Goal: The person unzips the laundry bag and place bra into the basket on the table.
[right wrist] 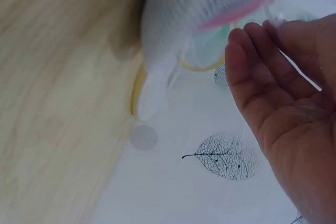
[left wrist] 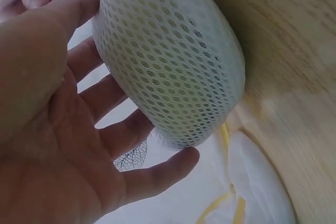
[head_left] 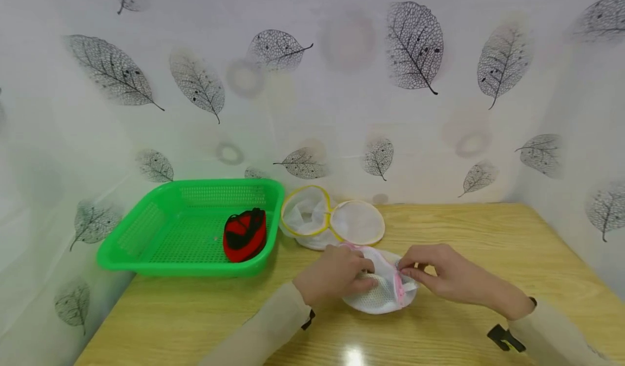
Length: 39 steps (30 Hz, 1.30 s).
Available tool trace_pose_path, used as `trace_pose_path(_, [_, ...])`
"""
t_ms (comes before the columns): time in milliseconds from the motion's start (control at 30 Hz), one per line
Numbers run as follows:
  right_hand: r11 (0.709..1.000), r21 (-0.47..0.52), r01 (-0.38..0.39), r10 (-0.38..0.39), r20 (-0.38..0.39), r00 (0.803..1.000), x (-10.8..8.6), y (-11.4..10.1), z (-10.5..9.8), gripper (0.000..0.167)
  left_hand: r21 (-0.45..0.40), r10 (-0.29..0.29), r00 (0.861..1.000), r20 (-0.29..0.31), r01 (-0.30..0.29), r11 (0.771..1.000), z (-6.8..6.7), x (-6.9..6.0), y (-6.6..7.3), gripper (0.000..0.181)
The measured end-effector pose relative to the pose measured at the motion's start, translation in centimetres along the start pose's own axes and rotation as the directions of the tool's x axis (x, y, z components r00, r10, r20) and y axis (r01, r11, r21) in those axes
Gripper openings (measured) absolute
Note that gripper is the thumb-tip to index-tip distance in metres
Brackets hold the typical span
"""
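A white mesh laundry bag (head_left: 373, 295) with a pink zipper (head_left: 399, 289) lies on the table in front of me, rounded in shape. My left hand (head_left: 337, 276) holds its left side; in the left wrist view the thumb is on one side of the mesh (left wrist: 173, 61) and the fingers reach behind it. At the zipper's near right end, my right hand (head_left: 439, 273) pinches a small part with thumb and forefinger. That part looks pale in the right wrist view, where the hand (right wrist: 294, 87) mostly hides it, so its exact kind is unclear.
Behind the bag lies a white mesh piece with two yellow-rimmed rings (head_left: 356, 222). To the left stands a green plastic basket (head_left: 195, 268) holding a red and black item (head_left: 246, 236). A leaf-patterned curtain (head_left: 312, 100) borders the wooden table (head_left: 488, 230).
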State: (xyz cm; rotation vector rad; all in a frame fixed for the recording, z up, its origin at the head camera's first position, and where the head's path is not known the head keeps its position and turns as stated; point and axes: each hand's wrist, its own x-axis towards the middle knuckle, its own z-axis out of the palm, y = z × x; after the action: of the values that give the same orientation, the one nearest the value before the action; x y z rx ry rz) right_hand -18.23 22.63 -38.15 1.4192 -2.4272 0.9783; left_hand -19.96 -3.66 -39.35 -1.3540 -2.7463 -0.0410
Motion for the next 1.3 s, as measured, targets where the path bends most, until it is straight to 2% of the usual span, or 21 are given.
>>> trace_pose_path(33, [0.999,-0.003,0.039,-0.039,0.015,0.999,-0.2,-0.1,0.3,0.023,-0.007,-0.013,1.000,0.011,0.013,1.000,0.0,0.1,-0.1,0.025])
trace_pose_path(100, [0.996,-0.050,0.070,-0.068,0.037,0.997,-0.7,-0.4,0.8,0.020,-0.024,-0.036,0.999,0.036,0.037,0.999,-0.1,0.2,-0.2,0.025])
trace_pose_path(167, [0.985,-0.148,0.091,-0.086,0.040,0.995,-1.1,-0.8,1.2,0.024,-0.035,-0.045,0.997,0.055,0.047,0.998,-0.1,0.4,-0.2,0.025])
trace_pose_path(267, [0.949,-0.291,0.119,-0.118,0.020,0.993,-1.3,-1.3,1.6,0.034,-0.042,-0.048,0.997,0.065,0.051,0.998,-0.2,0.6,-0.3,0.025])
trace_pose_path(333, [0.925,-0.343,0.162,-0.172,0.001,0.985,-1.1,-1.5,1.8,0.033,-0.049,-0.047,0.997,0.060,0.050,0.998,-0.2,0.8,-0.3,0.024])
trace_pose_path(467, [0.900,-0.353,0.254,-0.277,-0.017,0.961,-0.4,-1.9,2.0,0.019,-0.073,-0.041,0.998,0.050,0.044,0.996,-0.3,1.0,-0.4,0.023])
trace_pose_path(567, [0.875,-0.384,0.293,-0.320,-0.006,0.947,0.0,-2.2,2.2,0.027,-0.078,-0.046,0.997,0.054,0.050,0.996,-0.3,1.0,-0.4,0.022])
trace_pose_path(700, [0.856,-0.427,0.291,-0.319,0.007,0.948,0.2,-2.4,2.5,0.039,-0.070,-0.056,0.996,0.069,0.061,0.996,-0.4,0.8,-0.3,0.022])
trace_pose_path(833, [0.853,-0.427,0.299,-0.319,0.027,0.947,0.3,-2.5,2.7,0.010,-0.076,-0.057,0.995,0.085,0.064,0.995,-0.4,0.8,-0.3,0.023])
trace_pose_path(967, [0.836,-0.463,0.295,-0.308,0.050,0.950,0.5,-2.6,2.8,0.037,-0.073,-0.063,0.995,0.080,0.068,0.995,-0.4,0.7,-0.3,0.024])
trace_pose_path(1067, [0.827,-0.491,0.275,-0.286,0.054,0.957,0.6,-2.7,2.9,0.039,-0.070,-0.064,0.996,0.068,0.069,0.995,-0.4,0.7,-0.3,0.023])
trace_pose_path(1300, [0.837,-0.509,0.202,-0.183,0.088,0.979,0.5,-3.2,3.0,0.039,-0.069,-0.057,0.996,0.074,0.062,0.996,-0.2,0.7,-0.2,0.022])
